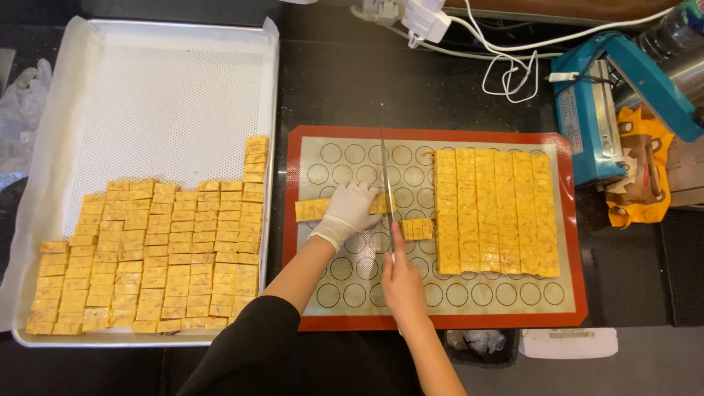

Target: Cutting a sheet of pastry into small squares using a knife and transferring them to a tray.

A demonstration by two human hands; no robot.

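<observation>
Under knife (385,176) — flat yellow strip (314,210)

White glove on left hand (345,213) (right hand (401,282) bare); black sleeve.

We see one package only: a yellow bag with brown printing (642,172) at the far right, lying crumpled on the dark counter against the blue sealing machine (594,117). We find no signs or screens.
</observation>
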